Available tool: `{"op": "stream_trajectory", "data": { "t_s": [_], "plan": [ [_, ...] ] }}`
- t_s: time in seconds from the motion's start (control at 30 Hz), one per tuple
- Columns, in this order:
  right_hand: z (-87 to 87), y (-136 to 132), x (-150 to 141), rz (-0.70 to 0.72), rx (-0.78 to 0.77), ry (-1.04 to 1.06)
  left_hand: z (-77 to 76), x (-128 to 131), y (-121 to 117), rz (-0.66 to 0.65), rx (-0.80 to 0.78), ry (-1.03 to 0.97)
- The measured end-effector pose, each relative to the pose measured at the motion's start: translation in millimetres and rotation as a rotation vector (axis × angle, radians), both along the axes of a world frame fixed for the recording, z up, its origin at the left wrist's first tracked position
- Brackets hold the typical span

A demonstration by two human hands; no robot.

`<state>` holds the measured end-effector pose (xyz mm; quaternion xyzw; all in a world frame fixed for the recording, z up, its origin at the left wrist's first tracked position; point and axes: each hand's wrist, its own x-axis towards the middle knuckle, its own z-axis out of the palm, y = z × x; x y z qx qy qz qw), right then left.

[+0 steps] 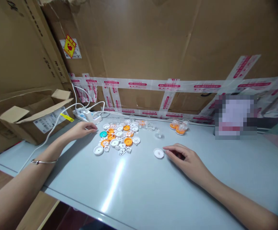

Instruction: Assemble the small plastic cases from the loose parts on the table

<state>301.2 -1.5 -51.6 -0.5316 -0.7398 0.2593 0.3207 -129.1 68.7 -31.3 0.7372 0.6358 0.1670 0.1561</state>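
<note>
My left hand (84,131) hovers beside the left edge of a pile of small plastic parts. Its fingers are loosely bent and slightly apart, with nothing visible in them. Nearest to it lies a teal round base (103,134). The pile mixes white round bases (98,150), orange round bases (128,141) and small white spoked pieces (122,152). My right hand (183,157) rests low over the table, thumb and forefinger slightly apart at the right rim of a white disc (158,153). The disc lies flat; whether the fingertips touch it I cannot tell.
Orange-based pieces with clear domes (180,128) stand at the back right, near a loose clear cup (159,135). A power strip (88,116) and white cable lie behind my left hand. An opened cardboard box (33,118) sits left. Large taped cartons (139,48) wall the back.
</note>
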Motion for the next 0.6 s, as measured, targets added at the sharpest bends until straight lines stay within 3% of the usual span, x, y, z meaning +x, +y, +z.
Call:
{"op": "stream_trajectory", "data": {
  "t_s": [0.27, 0.6],
  "plan": [
    [-0.2, 0, 0, 0.006, -0.010, 0.001, -7.4, 10, 25, -0.092, 0.059, -0.055],
    [0.1, 0, 1, 0.010, -0.032, 0.007, -4.9, 15, 28, -0.135, 0.017, -0.042]
  ]
}}
